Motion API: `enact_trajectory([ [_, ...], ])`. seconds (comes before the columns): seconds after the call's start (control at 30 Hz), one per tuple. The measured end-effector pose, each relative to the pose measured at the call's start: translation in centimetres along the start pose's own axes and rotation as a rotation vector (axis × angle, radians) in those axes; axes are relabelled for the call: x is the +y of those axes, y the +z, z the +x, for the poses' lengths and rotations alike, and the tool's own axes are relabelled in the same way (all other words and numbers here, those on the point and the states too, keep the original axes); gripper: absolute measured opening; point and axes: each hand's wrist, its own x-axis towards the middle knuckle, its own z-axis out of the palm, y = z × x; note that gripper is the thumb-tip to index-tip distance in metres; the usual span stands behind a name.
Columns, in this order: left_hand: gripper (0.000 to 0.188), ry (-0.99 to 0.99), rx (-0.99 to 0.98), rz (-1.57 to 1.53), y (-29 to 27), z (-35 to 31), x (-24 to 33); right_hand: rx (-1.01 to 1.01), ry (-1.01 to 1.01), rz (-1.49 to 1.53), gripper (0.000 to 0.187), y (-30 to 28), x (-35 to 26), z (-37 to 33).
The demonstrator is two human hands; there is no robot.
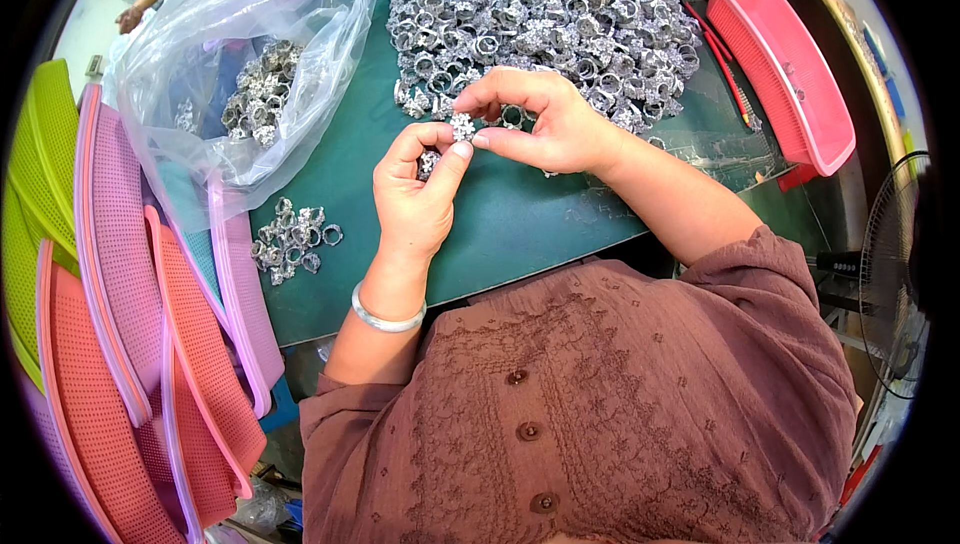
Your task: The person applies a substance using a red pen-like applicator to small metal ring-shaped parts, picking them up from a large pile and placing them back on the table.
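My right hand (545, 124) pinches a small silver flower-topped ring (462, 127) between thumb and fingers, above the green table mat (520, 224). My left hand (415, 194) touches the same ring with its thumb tip and curls around another silver ring (429, 162) in its fingers. A silver bangle (385, 320) circles my left wrist. A large heap of silver rings (545, 19) lies just beyond both hands.
A clear plastic bag (240, 64) with rings inside lies at the left. A small pile of rings (293, 240) sits by it. Stacked mesh trays (130, 324) in pink, orange and green stand left; a pink tray (790, 69) right. Another person's hand (130, 16) shows top left. A fan (900, 274) stands right.
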Motion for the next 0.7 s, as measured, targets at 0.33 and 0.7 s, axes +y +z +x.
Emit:
enact_trajectory([
  [0.33,0.009,-0.046,0.038,-0.057,0.5,0.0,0.6,0.026,0.012,0.074,0.042,0.2,0.2,-0.2],
  [0.7,0.023,-0.188,-0.031,-0.071,0.1,0.0,0.5,0.011,-0.111,-0.098,0.049,0.3,-0.6,0.1],
])
